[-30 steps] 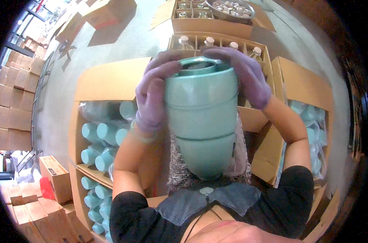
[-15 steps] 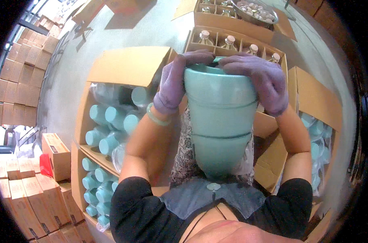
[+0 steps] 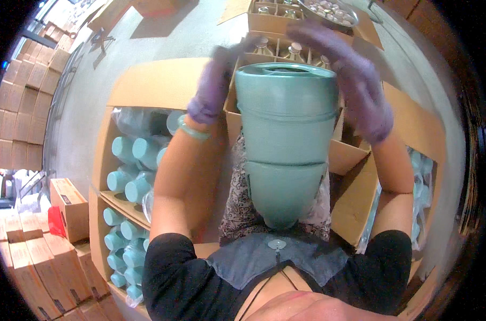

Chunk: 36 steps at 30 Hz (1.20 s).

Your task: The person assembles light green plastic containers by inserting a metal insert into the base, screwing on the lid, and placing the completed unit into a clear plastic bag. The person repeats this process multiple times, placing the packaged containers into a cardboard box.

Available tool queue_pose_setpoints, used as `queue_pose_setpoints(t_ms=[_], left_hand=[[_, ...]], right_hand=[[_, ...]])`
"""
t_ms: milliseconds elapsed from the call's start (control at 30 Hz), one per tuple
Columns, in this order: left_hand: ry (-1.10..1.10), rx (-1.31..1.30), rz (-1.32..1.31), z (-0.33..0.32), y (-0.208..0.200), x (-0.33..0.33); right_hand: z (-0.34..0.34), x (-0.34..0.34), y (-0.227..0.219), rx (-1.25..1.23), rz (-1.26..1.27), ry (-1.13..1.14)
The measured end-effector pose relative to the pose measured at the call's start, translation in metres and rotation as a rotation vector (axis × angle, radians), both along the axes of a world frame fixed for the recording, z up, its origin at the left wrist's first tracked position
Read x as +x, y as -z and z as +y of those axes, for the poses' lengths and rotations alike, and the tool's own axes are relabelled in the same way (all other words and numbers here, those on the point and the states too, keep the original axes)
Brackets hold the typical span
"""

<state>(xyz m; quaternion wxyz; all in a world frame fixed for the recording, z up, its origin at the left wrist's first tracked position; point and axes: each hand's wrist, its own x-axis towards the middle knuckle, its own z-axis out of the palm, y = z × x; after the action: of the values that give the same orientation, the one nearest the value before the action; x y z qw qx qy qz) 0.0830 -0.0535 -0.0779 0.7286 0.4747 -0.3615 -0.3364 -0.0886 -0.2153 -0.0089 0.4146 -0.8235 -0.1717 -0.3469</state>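
Observation:
A large teal container [image 3: 288, 125] with a tapering body stands upright between my forearms, in front of my patterned clothing. A teal ring-shaped piece [image 3: 264, 68] with a dark opening sits at its mouth. Both hands wear purple gloves. My left hand [image 3: 216, 80] is just left of the container's top, apart from it, with fingers stretched forward and blurred. My right hand [image 3: 355, 80] is raised at the right of the rim, its fingers extended and slightly smeared. Neither hand holds anything.
An open carton [image 3: 152, 85] of teal parts stands at the left, another carton [image 3: 422, 117] at the right. Ahead, a divided box holds glass bottles [image 3: 295, 52] with pale caps. Beyond it is a metal bowl [image 3: 336, 21] of small pale pieces. Stacked boxes [image 3: 39, 257] line the left.
Both hands have come off the container's rim and moved apart, the left one leftward and the right one up and outward. The ring-shaped piece now shows uncovered at the mouth.

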Motion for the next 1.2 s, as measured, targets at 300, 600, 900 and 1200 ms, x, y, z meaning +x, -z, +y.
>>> queue_pose_setpoints(t_ms=[300,600,900,1200], left_hand=[[-0.241,-0.126,-0.727,0.018,-0.003,-0.027],[-0.146,-0.171,-0.121,0.015,0.011,-0.033],[0.047,-0.014,-0.214,0.002,0.017,-0.013],[-0.016,0.235,-0.417,0.012,0.000,-0.010]], right_hand=[[-0.030,0.000,0.052,0.010,0.105,-0.114],[-0.006,-0.007,0.044,0.216,0.302,0.023],[-0.028,-0.009,0.042,0.119,0.279,-0.099],[-0.035,-0.005,0.039,0.082,0.033,-0.393]])
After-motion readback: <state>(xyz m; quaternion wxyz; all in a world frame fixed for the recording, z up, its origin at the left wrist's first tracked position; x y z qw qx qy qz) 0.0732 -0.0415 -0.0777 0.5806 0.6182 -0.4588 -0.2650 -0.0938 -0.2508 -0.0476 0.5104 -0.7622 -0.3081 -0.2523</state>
